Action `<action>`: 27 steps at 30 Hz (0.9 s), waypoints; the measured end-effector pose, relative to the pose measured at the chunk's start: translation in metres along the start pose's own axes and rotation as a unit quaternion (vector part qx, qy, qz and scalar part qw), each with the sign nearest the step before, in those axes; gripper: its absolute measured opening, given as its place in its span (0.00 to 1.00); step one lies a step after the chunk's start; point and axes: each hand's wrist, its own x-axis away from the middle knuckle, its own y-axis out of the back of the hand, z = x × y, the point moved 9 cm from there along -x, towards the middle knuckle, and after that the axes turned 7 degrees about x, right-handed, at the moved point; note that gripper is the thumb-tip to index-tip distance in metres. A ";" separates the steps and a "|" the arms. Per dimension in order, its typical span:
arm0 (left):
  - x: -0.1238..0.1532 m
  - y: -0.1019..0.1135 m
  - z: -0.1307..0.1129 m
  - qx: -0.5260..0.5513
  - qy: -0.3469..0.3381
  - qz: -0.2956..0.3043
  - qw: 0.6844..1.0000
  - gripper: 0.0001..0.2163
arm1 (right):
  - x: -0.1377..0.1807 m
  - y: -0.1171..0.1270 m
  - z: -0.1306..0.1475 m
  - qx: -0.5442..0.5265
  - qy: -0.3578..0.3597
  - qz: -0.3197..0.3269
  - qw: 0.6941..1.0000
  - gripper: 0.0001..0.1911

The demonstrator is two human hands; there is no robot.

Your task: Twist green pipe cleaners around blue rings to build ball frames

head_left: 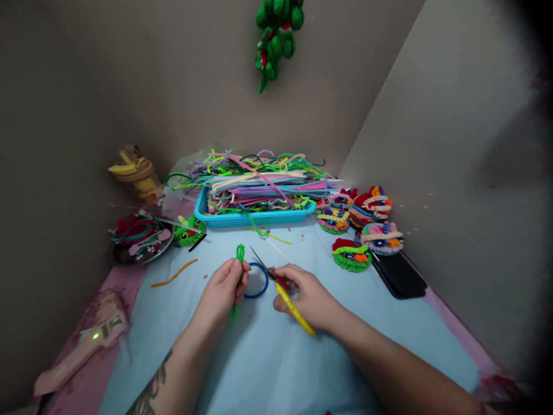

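Observation:
Between the thumb and fingers of my left hand (pixel 226 286) is a green pipe cleaner (pixel 241 252), looped at its top, with a blurred green end showing below the hand. My right hand (pixel 305 294) grips a pair of scissors (pixel 294 311) with yellow on the handle. Their blades point up and left toward the green loop, apart from it; whether they are spread I cannot tell. A blue ring (pixel 263 282) shows between the two hands, partly hidden behind my left fingers and the scissors.
A blue tray (pixel 254 218) heaped with colourful pipe cleaners stands at the back. Several fuzzy bird-like pieces (pixel 352 255) and a black phone (pixel 400 275) lie right. At left are a metal bowl (pixel 142 253), a green fuzzy piece (pixel 190 231), an orange pipe cleaner (pixel 174 273) and a glue gun (pixel 86 346).

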 end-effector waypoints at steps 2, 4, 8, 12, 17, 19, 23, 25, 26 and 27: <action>0.001 0.000 -0.004 -0.048 -0.026 -0.011 0.998 0.17 | 0.004 -0.024 0.000 -0.174 -0.006 0.120 0.977 0.37; 0.002 -0.001 -0.006 -0.087 -0.040 -0.015 0.995 0.17 | 0.009 -0.042 0.002 -0.291 -0.012 0.202 0.935 0.43; 0.002 0.000 -0.008 -0.131 -0.055 -0.017 0.990 0.17 | 0.012 -0.058 -0.006 -0.361 -0.045 0.235 0.901 0.45; 0.001 0.003 -0.013 -0.197 -0.101 -0.023 0.975 0.16 | 0.011 -0.062 -0.009 -0.401 -0.076 0.237 0.882 0.44; 0.006 0.005 -0.026 -0.326 -0.155 -0.070 0.930 0.13 | 0.013 -0.061 -0.006 -0.426 -0.083 0.244 0.867 0.43; 0.007 0.005 -0.030 -0.359 -0.171 -0.081 0.914 0.13 | 0.013 -0.061 -0.005 -0.429 -0.082 0.244 0.866 0.43; 0.010 0.003 -0.032 -0.418 -0.206 -0.087 0.880 0.13 | 0.014 -0.062 -0.006 -0.443 -0.087 0.243 0.859 0.42; 0.012 0.001 -0.032 -0.447 -0.226 -0.089 0.861 0.12 | 0.014 -0.062 -0.007 -0.453 -0.094 0.240 0.853 0.41; 0.014 0.000 -0.032 -0.461 -0.238 -0.090 0.850 0.11 | 0.014 -0.062 -0.008 -0.459 -0.097 0.238 0.851 0.41; 0.015 -0.001 -0.032 -0.474 -0.250 -0.090 0.840 0.11 | 0.014 -0.061 -0.008 -0.465 -0.100 0.234 0.848 0.41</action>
